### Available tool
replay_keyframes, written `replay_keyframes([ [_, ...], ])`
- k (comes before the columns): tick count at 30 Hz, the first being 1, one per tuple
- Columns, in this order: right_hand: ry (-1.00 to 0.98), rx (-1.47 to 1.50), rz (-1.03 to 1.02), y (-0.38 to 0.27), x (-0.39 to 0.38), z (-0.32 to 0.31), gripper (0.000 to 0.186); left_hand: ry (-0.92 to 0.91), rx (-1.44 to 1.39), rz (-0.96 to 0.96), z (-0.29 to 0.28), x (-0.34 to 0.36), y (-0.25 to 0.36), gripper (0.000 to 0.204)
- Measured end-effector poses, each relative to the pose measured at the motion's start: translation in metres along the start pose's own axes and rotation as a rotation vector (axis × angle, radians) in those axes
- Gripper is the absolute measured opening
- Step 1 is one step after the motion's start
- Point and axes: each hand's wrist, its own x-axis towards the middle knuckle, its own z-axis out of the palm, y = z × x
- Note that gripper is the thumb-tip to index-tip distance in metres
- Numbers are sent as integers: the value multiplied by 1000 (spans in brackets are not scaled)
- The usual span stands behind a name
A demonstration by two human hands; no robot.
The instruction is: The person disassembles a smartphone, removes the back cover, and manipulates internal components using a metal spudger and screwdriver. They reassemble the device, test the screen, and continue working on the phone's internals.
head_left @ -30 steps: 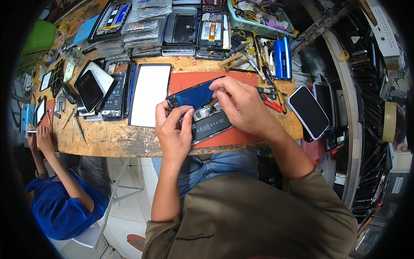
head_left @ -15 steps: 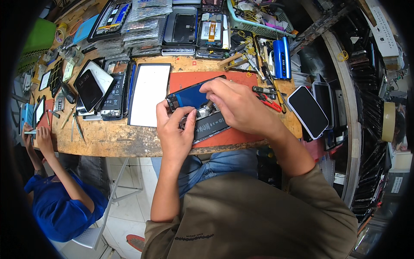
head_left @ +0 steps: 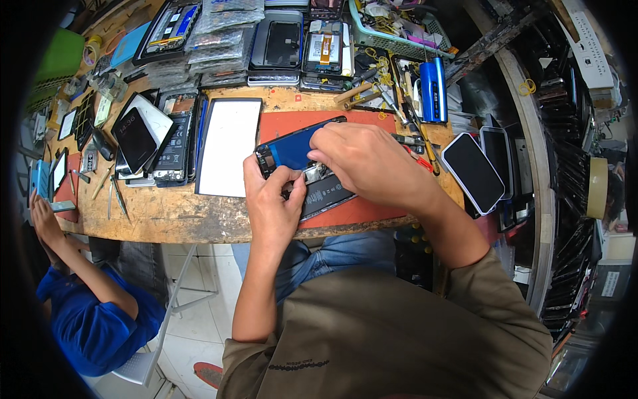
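An opened smartphone lies tilted over the red mat, its two halves side by side. The far half shows a blue inner panel; the near half has a black battery. My left hand grips the phone at its left end, thumb and forefinger bent in against the inner parts. Over the phone's middle, my right hand is closed in a pinch, fingertips pointing down at the bare metal-coloured parts. Whatever those fingers hold is hidden behind the hand.
Left of the mat sits a white shallow tray; beyond it are dismantled phones. Bubble-wrapped packs and a parts basket line the back. Pliers and phones lie right. A co-worker's hand is far left.
My right hand has shifted slightly down and left over the phone's middle. My left thumb and forefinger have curled closer together. At far left, the co-worker's hands have moved left.
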Motion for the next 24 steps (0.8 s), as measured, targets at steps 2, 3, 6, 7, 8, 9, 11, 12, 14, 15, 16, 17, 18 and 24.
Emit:
replay_keyframes([
  [2, 126, 18, -92, -1, 3, 2, 20, -7, 6, 4, 0, 1, 0, 14],
  [3, 178, 22, -139, -2, 4, 2, 16, 3, 17, 24, 0, 1, 0, 14],
  [6, 126, -63, -103, -4, 5, 4, 15, -10, 4, 3, 0, 0, 1, 14],
  [7, 154, -49, -115, -5, 5, 4, 15, -22, 0, -16, 0, 0, 0, 14],
  [8, 184, -43, -124, -6, 4, 4, 15, -21, 1, -18, 0, 0, 0, 15],
  [9, 212, -33, -140, -6, 4, 4, 15, -10, 9, -4, 0, 0, 0, 15],
  [11, 140, -75, -99, -5, 4, 4, 21, -13, 2, -12, 0, 0, -1, 15],
  [12, 112, -83, -83, -4, 4, 4, 25, -11, 1, -8, 0, 0, -1, 15],
  [14, 149, -46, -112, -3, 4, 5, 23, -10, 9, 2, 0, 0, -2, 14],
  [15, 172, -24, -127, -3, 4, 6, 22, 0, 15, 21, 0, 0, -2, 13],
  [16, 157, -53, -108, -3, 4, 7, 23, -12, 9, 2, 0, -1, -2, 13],
  [17, 143, -81, -89, -3, 4, 8, 23, -14, 8, -3, 0, -1, -1, 13],
  [18, 126, -105, -68, -3, 4, 8, 23, -5, 18, 8, 0, -1, -1, 12],
  [24, 306, 186, -195, 6, 8, 10, 30, 30, -99, -39, -3, -1, -1, 9],
])
